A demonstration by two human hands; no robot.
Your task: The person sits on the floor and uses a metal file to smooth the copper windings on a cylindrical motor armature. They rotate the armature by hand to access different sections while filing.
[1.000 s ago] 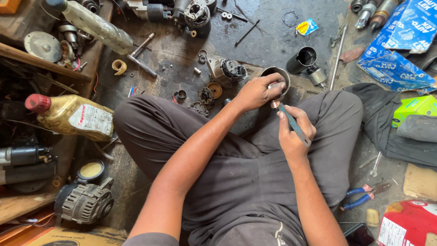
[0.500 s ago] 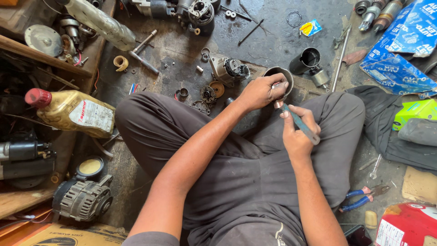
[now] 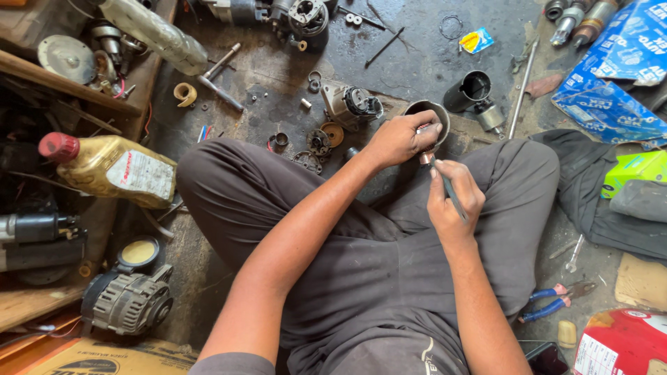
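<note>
I sit cross-legged on a dirty floor in grey trousers. My left hand (image 3: 399,139) grips a dark round metal housing (image 3: 436,114), hollow inside, held above my knees. My right hand (image 3: 451,198) holds a thin dark-handled tool (image 3: 450,192) like a pen, its tip pointing up at the lower rim of the housing, where a small coppery part shows. The two hands are almost touching.
Motor parts (image 3: 351,104) and small rings lie on the floor ahead. A black cup (image 3: 467,90) and a long rod (image 3: 521,87) lie to the right. An oil bottle (image 3: 111,170) and an alternator (image 3: 128,302) sit at left. Blue-handled pliers (image 3: 556,298) lie at right.
Both hands and the housing stay together; my right hand has shifted the tool slightly, its tip now closer under the housing. The view has drifted a little.
</note>
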